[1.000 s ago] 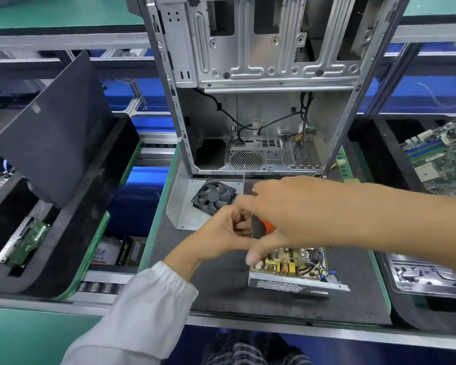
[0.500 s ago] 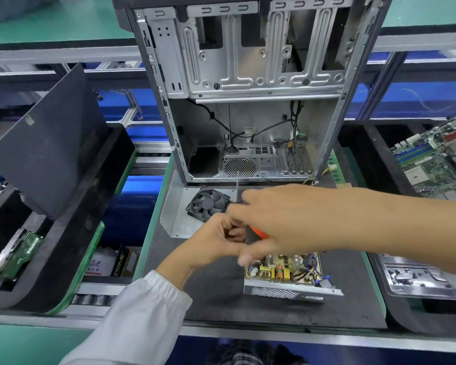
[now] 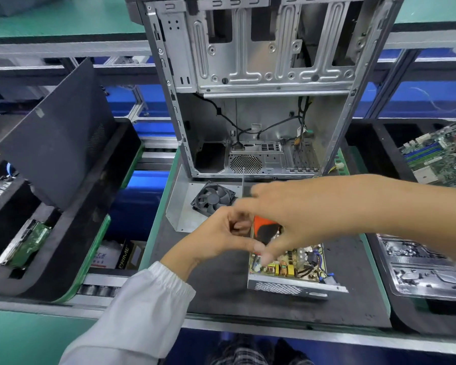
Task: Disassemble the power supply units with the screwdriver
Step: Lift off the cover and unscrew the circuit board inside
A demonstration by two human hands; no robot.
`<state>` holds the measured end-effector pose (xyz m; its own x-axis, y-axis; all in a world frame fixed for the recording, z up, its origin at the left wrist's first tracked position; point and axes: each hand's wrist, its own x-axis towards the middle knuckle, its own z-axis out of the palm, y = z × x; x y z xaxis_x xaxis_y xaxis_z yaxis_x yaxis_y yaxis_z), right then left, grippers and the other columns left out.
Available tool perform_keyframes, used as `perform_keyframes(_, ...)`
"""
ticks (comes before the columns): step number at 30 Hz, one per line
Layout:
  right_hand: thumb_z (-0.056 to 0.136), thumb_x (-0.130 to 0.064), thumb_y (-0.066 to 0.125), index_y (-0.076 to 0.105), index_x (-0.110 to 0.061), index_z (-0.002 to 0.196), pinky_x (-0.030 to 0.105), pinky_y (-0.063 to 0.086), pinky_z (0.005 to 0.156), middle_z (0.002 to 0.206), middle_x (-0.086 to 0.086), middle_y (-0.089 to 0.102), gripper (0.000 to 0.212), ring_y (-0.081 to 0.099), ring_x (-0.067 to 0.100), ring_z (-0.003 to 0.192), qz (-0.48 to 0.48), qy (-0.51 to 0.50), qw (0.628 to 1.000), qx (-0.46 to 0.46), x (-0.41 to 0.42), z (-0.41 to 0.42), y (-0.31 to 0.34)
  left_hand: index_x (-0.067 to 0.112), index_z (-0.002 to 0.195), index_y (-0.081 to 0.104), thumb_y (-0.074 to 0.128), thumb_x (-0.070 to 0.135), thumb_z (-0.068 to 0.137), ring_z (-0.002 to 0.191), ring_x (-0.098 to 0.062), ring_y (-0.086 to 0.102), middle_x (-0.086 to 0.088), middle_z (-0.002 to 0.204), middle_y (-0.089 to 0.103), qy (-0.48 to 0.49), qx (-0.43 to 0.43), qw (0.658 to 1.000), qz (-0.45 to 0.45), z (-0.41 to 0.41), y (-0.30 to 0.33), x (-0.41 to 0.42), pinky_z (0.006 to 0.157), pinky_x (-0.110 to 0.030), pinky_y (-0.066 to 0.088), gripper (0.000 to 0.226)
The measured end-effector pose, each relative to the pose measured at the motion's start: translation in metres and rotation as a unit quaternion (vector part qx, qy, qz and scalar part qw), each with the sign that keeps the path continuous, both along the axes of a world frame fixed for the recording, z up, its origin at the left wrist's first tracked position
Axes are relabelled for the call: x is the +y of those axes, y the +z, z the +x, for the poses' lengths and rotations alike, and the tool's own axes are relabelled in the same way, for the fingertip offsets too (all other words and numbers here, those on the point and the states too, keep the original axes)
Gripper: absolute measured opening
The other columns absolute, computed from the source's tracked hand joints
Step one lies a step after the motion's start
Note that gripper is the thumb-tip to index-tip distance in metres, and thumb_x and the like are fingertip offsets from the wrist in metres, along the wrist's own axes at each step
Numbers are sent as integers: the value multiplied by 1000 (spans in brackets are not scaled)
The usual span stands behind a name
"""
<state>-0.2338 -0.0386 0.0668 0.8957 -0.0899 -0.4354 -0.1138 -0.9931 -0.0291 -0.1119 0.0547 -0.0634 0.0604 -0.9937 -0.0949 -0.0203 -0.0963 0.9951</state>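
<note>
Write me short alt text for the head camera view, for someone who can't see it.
Two bare hands, left hand and right hand, together grip an orange-and-black-handled screwdriver, shaft pointing up, above an opened silver power supply unit on a black mat. Behind stands an empty grey metal computer case.

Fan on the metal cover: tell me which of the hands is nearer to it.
Left. The left hand sits just below the fan, nearly touching its near edge. The right hand is off to the fan's right, holding the screwdriver.
</note>
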Motion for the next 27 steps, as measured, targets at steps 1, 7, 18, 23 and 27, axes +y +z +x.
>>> perform_keyframes(1,94,-37,51,55,-14,123,38,49,78,100,12,57,37,56,23,88,-8,-3,1000,-16,-1,1,-2,20,77,57,78,0,67,66,-12,33,6,70,36,7,-2,1000,5,0,-2,-1,66,-31,31,31)
perform_keyframes(7,99,-41,40,43,-21,112,29,33,53,82,0,41,24,44,17,66,-64,36,997,-21,-2,6,-9,-13,88,50,72,6,78,60,-18,33,8,65,34,-17,-5,1000,18,5,-8,4,65,-28,31,31)
perform_keyframes(18,90,-66,35,53,-17,98,25,32,47,70,-3,40,53,38,10,55,-84,-8,996,-22,-7,11,-8,-7,89,50,79,-7,71,62,-17,40,0,67,47,0,2,1000,16,4,-11,-5,60,-28,35,35)
perform_keyframes(23,96,-30,49,39,-31,117,30,39,60,98,-3,38,22,49,19,84,-19,63,997,44,-9,9,-8,-19,92,56,75,12,77,64,-18,40,-10,65,41,-33,0,999,22,11,-10,-2,68,-25,33,40)
perform_keyframes(27,87,-32,64,39,-36,110,33,45,69,104,-8,37,34,46,12,90,61,70,994,56,-11,7,-1,-11,86,62,74,-11,72,70,-15,52,-2,70,57,-11,-1,1000,28,8,-8,-2,72,-28,43,19)
